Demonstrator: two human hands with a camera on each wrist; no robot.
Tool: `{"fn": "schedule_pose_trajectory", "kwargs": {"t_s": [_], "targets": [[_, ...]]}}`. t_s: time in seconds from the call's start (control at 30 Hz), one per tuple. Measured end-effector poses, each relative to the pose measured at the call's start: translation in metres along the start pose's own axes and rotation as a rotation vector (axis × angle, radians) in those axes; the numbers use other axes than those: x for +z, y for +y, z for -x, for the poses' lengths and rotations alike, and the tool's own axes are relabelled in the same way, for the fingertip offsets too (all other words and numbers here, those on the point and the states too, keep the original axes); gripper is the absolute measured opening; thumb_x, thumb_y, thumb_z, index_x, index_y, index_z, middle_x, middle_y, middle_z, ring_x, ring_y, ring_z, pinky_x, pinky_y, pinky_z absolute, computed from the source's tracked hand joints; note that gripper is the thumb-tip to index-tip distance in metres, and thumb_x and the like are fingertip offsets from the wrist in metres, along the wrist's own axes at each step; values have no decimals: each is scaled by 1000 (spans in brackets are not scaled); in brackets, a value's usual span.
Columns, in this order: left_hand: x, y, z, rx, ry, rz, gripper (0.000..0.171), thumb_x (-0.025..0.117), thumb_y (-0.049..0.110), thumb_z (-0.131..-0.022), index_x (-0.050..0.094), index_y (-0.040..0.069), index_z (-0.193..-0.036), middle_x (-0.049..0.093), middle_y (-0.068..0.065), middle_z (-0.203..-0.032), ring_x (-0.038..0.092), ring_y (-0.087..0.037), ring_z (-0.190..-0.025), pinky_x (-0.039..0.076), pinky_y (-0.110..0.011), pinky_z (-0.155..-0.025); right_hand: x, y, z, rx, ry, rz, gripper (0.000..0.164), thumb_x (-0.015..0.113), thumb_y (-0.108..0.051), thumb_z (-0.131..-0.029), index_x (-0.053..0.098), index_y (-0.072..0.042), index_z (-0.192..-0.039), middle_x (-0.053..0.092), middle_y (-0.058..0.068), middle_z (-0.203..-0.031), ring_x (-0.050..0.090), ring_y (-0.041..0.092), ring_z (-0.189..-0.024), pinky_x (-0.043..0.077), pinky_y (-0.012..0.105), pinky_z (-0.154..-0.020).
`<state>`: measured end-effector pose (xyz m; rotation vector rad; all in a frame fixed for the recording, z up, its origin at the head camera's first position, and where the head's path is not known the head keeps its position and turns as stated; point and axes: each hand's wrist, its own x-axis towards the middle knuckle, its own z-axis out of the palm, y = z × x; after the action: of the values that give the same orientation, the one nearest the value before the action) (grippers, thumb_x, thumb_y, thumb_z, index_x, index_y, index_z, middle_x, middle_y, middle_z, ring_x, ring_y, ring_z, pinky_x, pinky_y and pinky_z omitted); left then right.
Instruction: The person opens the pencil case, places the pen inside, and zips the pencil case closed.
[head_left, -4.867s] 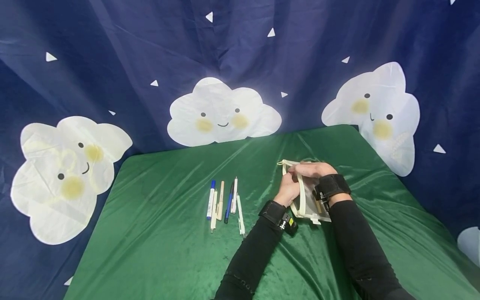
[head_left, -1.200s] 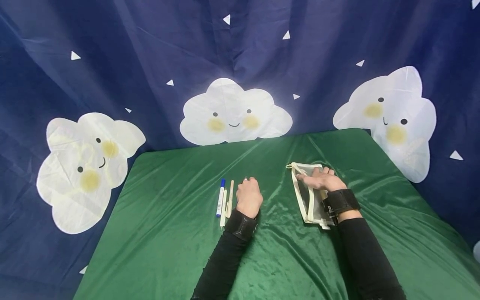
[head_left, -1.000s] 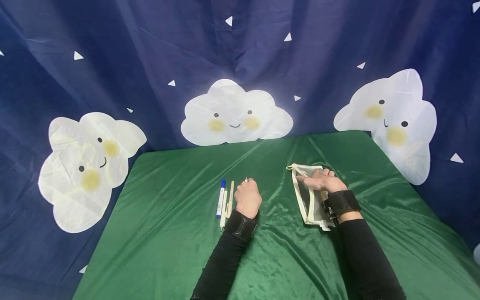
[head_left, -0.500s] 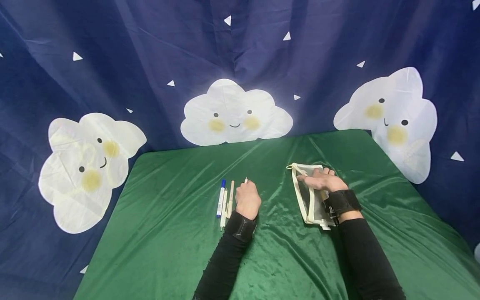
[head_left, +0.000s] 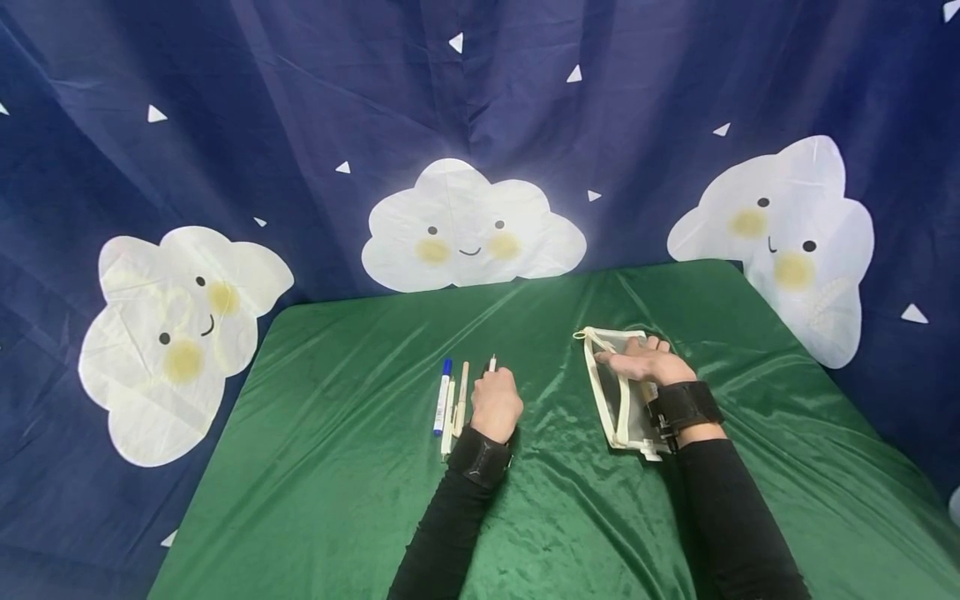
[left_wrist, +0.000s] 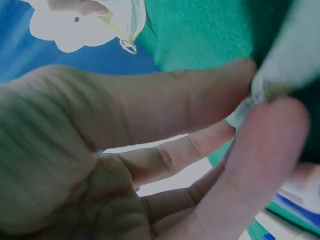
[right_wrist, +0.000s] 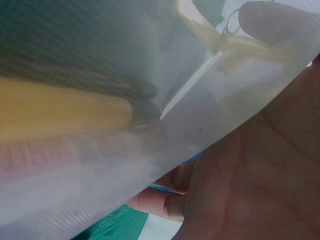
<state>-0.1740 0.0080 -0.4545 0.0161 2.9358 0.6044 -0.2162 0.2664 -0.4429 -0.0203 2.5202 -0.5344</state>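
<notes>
My left hand [head_left: 497, 404] is low over the green cloth and pinches a white pen [head_left: 492, 363], whose end pokes out past the knuckles. In the left wrist view the thumb and a finger [left_wrist: 270, 150] meet on a blurred white barrel. Any other pen beneath this hand is mostly hidden. My right hand [head_left: 651, 364] holds a see-through mesh pencil pouch [head_left: 609, 387] with cream zipper edges. Its thumb is at the parted zipper, while the other fingers lie outside the mesh wall. Through the mesh, the right wrist view shows a yellow stick-like thing [right_wrist: 65, 109] inside.
Left of my left hand lie a blue-capped white marker [head_left: 442, 398], a cream pen [head_left: 448, 417] and a beige pen [head_left: 461, 400], side by side. Green cloth [head_left: 337, 467] covers the table. A dark blue curtain [head_left: 300, 83] with clouds hangs behind it.
My left hand has left the pouch and gone over to the pens. In the last second it slid slightly towards me, baring more of the white pen's end. My right hand stays at the pouch.
</notes>
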Motion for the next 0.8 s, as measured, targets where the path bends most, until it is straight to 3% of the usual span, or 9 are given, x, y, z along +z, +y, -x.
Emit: {"fn": "schedule_pose_trajectory", "kwargs": {"t_s": [0.07,0.23,0.33,0.37,0.5,0.57,0.7,0.8], "targets": [[-1,0,0,0,-24,8,7,62,1,-93,67,0,-96,69,-21,-88,66,-34,-68,49,-38,-52,0,1,0,-7,4,5,96,32,-60,-102,15,21,-152,22,53,-142,38,55,-114,26,69,-113],[-1,-1,2,28,-30,29,8,63,0,-93,66,-2,-100,68,-22,-85,62,-31,-62,44,-35,-49,0,1,0,-2,6,9,96,33,-60,-102,20,21,-150,36,40,-115,35,38,-88,36,58,-99],[-1,-2,2,51,-18,18,9,66,1,-90,66,-3,-98,69,-22,-87,64,-32,-65,47,-35,-51,1,1,0,3,2,15,95,32,-59,-102,19,22,-150,36,45,-119,39,45,-94,35,61,-103],[-1,-2,1,55,-17,8,10,68,1,-89,66,-3,-98,69,-22,-88,65,-33,-67,48,-34,-52,1,1,-1,5,5,13,95,32,-59,-102,17,21,-151,31,50,-130,41,52,-105,32,65,-109],[-1,-2,0,54,-30,14,17,73,3,-85,66,-2,-100,70,-23,-91,69,-36,-77,54,-37,-60,1,0,1,15,2,-1,96,31,-59,-103,9,20,-153,5,54,-152,16,68,-139,17,72,-118],[-2,-2,0,54,-31,26,24,75,4,-85,65,-3,-106,70,-24,-95,69,-39,-84,57,-41,-68,1,0,1,16,-4,-8,96,30,-59,-103,8,19,-153,0,54,-153,9,69,-143,14,73,-119],[-3,-1,0,80,-7,43,35,74,5,-86,63,-4,-118,68,-24,-102,68,-41,-97,58,-46,-81,2,-1,1,11,-2,-3,95,30,-58,-103,9,20,-153,2,54,-152,11,69,-142,15,73,-119],[-7,1,0,116,20,89,31,69,1,-86,64,-3,-116,66,-21,-94,64,-36,-85,53,-40,-71,1,-2,1,6,28,19,94,32,-58,-103,14,20,-153,12,54,-150,22,67,-137,23,71,-116]]}}
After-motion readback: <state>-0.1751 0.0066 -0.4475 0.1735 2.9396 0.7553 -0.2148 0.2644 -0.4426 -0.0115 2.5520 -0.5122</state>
